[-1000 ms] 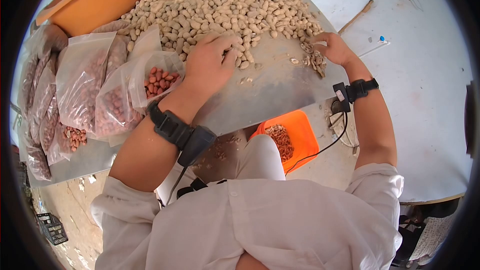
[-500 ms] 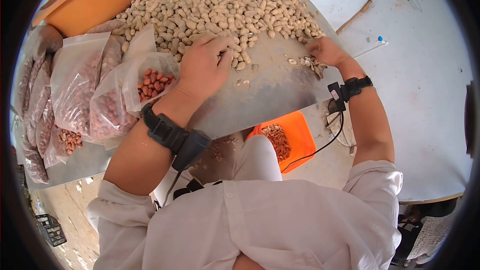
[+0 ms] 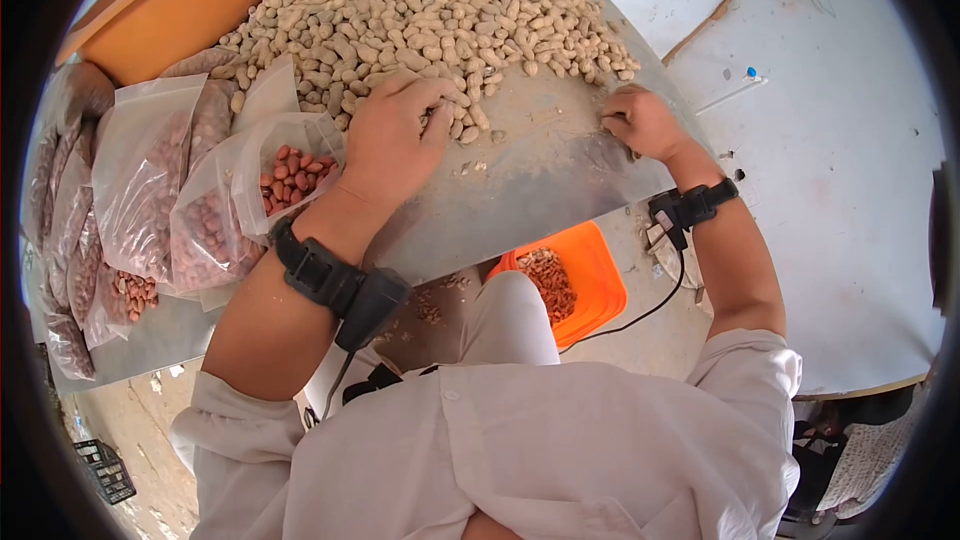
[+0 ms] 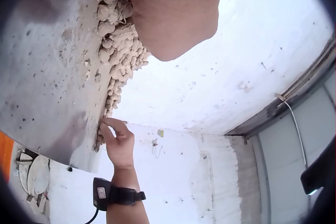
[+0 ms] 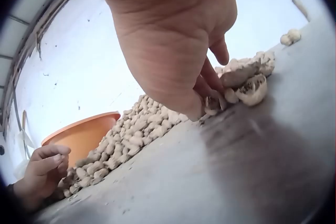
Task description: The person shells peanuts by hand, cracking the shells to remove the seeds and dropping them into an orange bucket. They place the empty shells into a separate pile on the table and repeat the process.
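Note:
The left hand (image 3: 395,145) rests with bent fingers at the near edge of a heap of unshelled peanuts (image 3: 440,15); whether anything lies within its fingers is hidden. In the left wrist view, its heel (image 4: 173,14) covers part of the heap. The right hand (image 3: 645,125) is low over the metal tabletop (image 3: 530,180), near the heap's right end. From the right wrist view, its fingers (image 5: 210,77) curl down around peanut shells (image 5: 252,90), with an open half shell beside them.
Clear bags of red peanut kernels (image 3: 150,180) stand at the left, below an orange basin (image 3: 170,20). An orange-red container (image 3: 590,280) with reddish bits is under the table's front edge. A stick (image 3: 700,28) lies beyond the table's right side.
The right hand has come down onto the shells and shifted toward the person; the loose shells are now mostly hidden under it. The left hand stays at the heap's edge.

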Motion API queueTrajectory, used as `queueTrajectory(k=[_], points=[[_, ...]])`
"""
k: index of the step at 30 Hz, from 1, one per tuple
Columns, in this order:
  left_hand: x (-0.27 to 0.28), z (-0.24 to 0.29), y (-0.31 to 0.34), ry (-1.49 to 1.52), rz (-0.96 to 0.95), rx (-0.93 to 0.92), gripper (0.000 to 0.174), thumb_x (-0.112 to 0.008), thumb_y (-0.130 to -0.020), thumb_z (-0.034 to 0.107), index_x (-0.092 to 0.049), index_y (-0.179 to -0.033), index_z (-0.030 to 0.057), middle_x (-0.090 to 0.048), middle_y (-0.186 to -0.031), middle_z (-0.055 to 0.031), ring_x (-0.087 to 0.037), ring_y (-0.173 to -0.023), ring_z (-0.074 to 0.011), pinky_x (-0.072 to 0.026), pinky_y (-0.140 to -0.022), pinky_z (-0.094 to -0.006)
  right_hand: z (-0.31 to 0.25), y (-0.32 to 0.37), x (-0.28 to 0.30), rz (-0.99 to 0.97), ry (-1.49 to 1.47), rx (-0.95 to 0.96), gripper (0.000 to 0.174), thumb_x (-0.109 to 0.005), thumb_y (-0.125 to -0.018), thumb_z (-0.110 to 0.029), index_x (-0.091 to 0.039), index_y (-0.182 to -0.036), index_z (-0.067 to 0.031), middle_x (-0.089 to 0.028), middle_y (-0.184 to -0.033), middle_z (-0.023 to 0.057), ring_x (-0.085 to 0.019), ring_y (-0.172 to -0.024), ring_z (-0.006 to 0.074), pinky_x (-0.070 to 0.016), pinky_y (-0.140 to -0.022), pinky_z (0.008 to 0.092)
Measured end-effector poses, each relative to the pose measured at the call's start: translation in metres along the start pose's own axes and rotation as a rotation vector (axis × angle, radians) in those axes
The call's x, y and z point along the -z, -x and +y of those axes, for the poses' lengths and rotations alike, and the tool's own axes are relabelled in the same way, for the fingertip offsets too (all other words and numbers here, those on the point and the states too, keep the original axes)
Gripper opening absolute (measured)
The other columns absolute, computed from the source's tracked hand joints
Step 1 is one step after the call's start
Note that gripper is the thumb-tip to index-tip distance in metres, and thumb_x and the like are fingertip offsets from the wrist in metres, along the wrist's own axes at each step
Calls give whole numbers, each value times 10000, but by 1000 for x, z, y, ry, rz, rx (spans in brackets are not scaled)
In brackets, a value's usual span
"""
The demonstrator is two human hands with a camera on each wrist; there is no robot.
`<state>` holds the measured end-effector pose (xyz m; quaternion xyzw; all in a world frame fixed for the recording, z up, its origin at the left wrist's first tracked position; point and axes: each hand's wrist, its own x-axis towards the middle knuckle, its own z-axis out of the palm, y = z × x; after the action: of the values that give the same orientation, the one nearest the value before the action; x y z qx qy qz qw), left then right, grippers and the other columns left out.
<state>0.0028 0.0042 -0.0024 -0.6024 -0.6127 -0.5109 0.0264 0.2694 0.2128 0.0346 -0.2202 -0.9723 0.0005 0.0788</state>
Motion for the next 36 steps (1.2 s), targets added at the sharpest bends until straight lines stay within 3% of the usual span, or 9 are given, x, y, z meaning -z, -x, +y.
queueTrajectory(k=[4,6,11,16,19,22,25,28,36], points=[[-2,-2,1,3,0,-18,196,-583,-758,89,-626,-945,51,-572,-865,-101,-565,-774,-251,-465,-666,-331,22,-7,16,195,-122,-402,157,-567,-756,-124,-664,-848,-41,-634,-848,153,-578,-865,306,-453,-763,369],[-3,-4,0,-1,-10,-40,186,-588,-786,65,-620,-968,36,-551,-861,-83,-557,-683,-179,-455,-581,-264,53,-16,16,120,-29,-476,214,-554,-770,-129,-651,-937,-38,-624,-949,172,-574,-936,306,-447,-809,370],[1,-3,0,-15,-10,-42,185,-585,-786,60,-618,-966,34,-548,-856,-83,-561,-694,-175,-452,-569,-252,107,-35,-2,-12,92,-559,491,-596,-747,-116,-485,-1215,-19,-542,-1169,210,-522,-1089,319,-419,-922,351],[2,-1,1,4,7,-60,188,-588,-766,68,-620,-950,45,-560,-861,-101,-568,-744,-231,-459,-630,-304,99,-55,7,-222,123,-673,711,-625,-710,-85,-312,-1345,-21,-465,-1266,217,-469,-1156,327,-396,-962,351],[2,-1,-1,-2,27,-72,190,-587,-742,91,-618,-927,60,-574,-844,-119,-566,-786,-297,-465,-684,-367,96,-63,10,-314,134,-687,772,-634,-691,-75,-265,-1367,-32,-469,-1266,208,-472,-1154,322,-400,-959,360],[1,-1,-1,-2,20,-72,192,-591,-739,91,-615,-927,57,-575,-837,-121,-565,-778,-303,-465,-676,-371,109,-65,3,-227,70,-629,704,-660,-694,-121,-342,-1316,-30,-527,-1190,199,-503,-1108,314,-424,-914,369],[0,-1,-1,-6,17,-79,198,-591,-743,73,-616,-938,51,-570,-837,-116,-565,-770,-290,-461,-669,-354,114,-72,3,-248,-54,-573,847,-660,-648,-66,-240,-1383,-49,-516,-1209,214,-521,-1090,295,-436,-892,344],[0,1,-1,5,6,-77,202,-588,-750,56,-617,-950,45,-566,-841,-111,-565,-762,-274,-456,-669,-334,110,-76,6,-258,86,-655,877,-681,-623,-61,-243,-1383,-50,-541,-1167,214,-563,-1015,271,-456,-840,351],[3,0,-1,-4,9,-77,216,-579,-756,48,-618,-969,44,-563,-850,-115,-566,-781,-265,-452,-700,-329,101,-87,11,-369,-185,-749,835,-687,-608,-66,-296,-1345,-37,-581,-945,160,-583,-738,185,-486,-622,293]])
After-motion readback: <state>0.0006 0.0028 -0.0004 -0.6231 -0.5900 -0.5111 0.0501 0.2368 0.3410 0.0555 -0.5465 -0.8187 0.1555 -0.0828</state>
